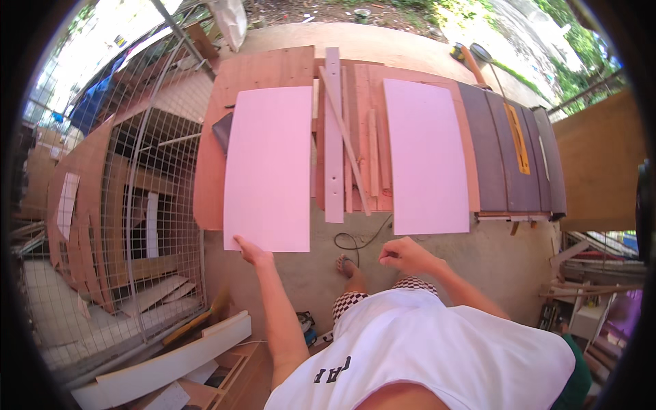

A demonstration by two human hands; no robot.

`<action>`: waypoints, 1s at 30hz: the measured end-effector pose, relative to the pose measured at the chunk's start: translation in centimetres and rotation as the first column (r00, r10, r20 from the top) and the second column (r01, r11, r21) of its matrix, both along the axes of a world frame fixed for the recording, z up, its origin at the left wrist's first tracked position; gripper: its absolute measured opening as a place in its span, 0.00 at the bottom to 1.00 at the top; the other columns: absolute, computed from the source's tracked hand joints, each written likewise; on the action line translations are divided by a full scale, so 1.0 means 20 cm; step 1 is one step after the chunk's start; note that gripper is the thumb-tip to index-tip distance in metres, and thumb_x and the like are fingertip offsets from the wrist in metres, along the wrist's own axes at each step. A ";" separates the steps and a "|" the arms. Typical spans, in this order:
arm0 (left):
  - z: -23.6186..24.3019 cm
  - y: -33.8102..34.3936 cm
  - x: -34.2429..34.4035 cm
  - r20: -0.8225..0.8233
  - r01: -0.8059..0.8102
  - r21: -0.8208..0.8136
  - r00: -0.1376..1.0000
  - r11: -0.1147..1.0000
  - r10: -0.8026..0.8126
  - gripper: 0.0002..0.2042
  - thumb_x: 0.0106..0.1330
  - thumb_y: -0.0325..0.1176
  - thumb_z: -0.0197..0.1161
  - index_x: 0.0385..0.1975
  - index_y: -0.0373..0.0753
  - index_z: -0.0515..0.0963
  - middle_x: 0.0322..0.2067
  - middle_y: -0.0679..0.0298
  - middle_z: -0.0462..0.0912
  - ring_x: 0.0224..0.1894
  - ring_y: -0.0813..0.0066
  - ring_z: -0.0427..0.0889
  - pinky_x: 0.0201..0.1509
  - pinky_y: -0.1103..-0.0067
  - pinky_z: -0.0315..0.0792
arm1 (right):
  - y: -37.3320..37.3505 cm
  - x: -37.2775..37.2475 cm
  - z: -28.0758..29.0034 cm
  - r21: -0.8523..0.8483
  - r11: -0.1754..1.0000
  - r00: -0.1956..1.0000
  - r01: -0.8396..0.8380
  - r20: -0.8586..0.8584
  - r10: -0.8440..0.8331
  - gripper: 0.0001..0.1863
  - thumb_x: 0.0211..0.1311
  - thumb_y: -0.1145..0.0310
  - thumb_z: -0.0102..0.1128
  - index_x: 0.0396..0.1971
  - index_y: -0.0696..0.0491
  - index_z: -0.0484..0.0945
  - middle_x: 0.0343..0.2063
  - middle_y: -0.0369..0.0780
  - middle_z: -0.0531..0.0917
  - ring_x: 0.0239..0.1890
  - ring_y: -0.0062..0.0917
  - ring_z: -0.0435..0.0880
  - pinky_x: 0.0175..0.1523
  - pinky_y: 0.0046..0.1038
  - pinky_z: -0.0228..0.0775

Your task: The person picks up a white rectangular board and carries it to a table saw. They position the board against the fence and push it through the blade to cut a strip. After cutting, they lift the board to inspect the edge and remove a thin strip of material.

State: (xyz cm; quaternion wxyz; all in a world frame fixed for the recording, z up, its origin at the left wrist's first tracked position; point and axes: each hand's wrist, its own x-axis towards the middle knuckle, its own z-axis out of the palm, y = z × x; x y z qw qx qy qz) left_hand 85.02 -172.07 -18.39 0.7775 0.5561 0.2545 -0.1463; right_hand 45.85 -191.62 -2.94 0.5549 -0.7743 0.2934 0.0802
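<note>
My left hand (250,251) touches the near bottom edge of a pale pink rectangular board (270,167) that lies on a brown plywood sheet (263,68). My right hand (403,255) hangs loosely curled and holds nothing, just below a second pale pink board (425,156) on the right. Between the two boards lie several narrow wooden strips (333,143), one slanted across the others. My sandalled foot (346,265) stands on the concrete floor.
Dark brown planks (509,157) with a yellow ruler (517,137) lie to the right. A wire mesh cage (137,205) stands to the left, with wood offcuts around it. A black cable (355,239) loops on the floor. White boards (178,359) lie at lower left.
</note>
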 end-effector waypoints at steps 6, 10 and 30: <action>0.08 0.03 -0.08 -0.029 0.117 0.149 0.993 0.982 -0.114 0.44 0.79 0.65 0.54 0.79 0.32 0.61 0.74 0.53 0.71 0.69 0.57 0.77 0.70 0.57 0.73 | 0.09 -0.37 -0.15 -0.105 0.988 0.969 0.114 -0.209 -0.134 0.18 0.73 0.55 0.70 0.34 0.57 0.87 0.25 0.39 0.87 0.29 0.25 0.84 0.37 0.33 0.76; 0.04 0.17 -0.33 -0.149 0.024 0.387 0.988 0.922 0.037 0.32 0.75 0.64 0.60 0.63 0.41 0.72 0.52 0.60 0.80 0.49 0.64 0.80 0.53 0.60 0.71 | 0.16 -0.57 -0.43 0.395 0.599 0.709 0.696 -0.246 -0.661 0.24 0.75 0.49 0.69 0.54 0.56 0.82 0.46 0.42 0.88 0.46 0.27 0.86 0.50 0.34 0.78; 0.93 -0.37 -1.56 0.379 0.754 0.306 0.464 0.582 -0.801 0.21 0.85 0.54 0.55 0.57 0.41 0.79 0.52 0.63 0.86 0.54 0.71 0.85 0.61 0.73 0.74 | -0.14 -1.10 0.22 0.900 0.107 0.218 0.422 0.014 -0.976 0.19 0.74 0.66 0.62 0.55 0.64 0.76 0.50 0.47 0.86 0.52 0.37 0.91 0.60 0.44 0.90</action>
